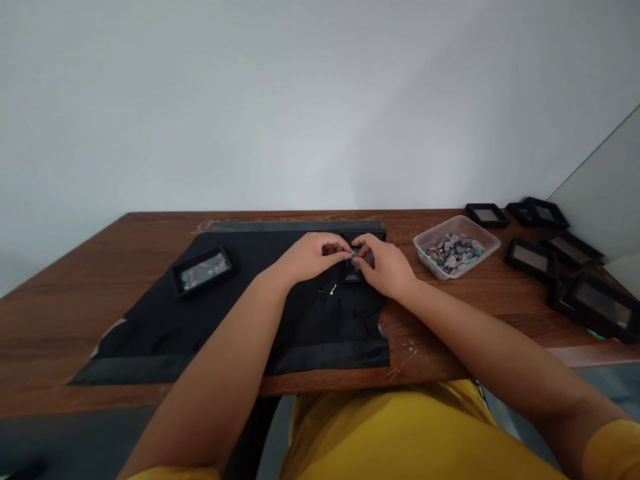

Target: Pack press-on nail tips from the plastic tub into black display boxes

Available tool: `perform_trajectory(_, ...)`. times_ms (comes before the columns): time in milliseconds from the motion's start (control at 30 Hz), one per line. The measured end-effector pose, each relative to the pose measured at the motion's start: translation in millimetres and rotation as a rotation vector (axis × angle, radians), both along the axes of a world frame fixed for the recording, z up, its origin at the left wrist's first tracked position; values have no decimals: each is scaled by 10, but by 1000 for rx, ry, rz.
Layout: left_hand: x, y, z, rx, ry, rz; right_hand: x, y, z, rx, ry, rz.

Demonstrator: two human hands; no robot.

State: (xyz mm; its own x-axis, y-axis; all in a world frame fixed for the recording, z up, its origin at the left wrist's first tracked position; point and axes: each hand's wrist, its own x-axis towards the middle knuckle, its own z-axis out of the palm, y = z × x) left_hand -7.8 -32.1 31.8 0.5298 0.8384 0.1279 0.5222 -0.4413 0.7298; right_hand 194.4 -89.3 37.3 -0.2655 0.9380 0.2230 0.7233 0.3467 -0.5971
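Note:
Toward the back right of the black cloth [240, 313], my left hand [323, 253] and my right hand [380, 267] meet with fingertips pinched together. Between them is something small with a faint glint, too small to name. Directly under my hands lies a black box frame [353, 276], mostly covered by my fingers. A small white scrap [333, 289] rests on the cloth just in front of it. Over on the cloth's left side sits another black box frame [203, 272], tilted at an angle, with pale, shiny pieces showing in its window.
A clear plastic tub [424, 241] holding many small multicoloured pieces [456, 253] stands right of my hands. Several black box frames [533, 259] lie along the table's right side, some overlapping. The brown wooden table [65, 300] backs onto a pale wall [250, 120].

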Motion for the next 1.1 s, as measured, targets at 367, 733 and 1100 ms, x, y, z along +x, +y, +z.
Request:
perform_trajectory(367, 30, -35, 77, 44, 32, 26, -7, 12, -50, 15, 69, -55)
perform_trajectory(733, 36, -76, 125, 60, 65, 39, -8, 14, -48, 14, 75, -56)
perform_trajectory(1100, 46, -77, 130, 60, 56, 31, -8, 16, -35, -2, 92, -83)
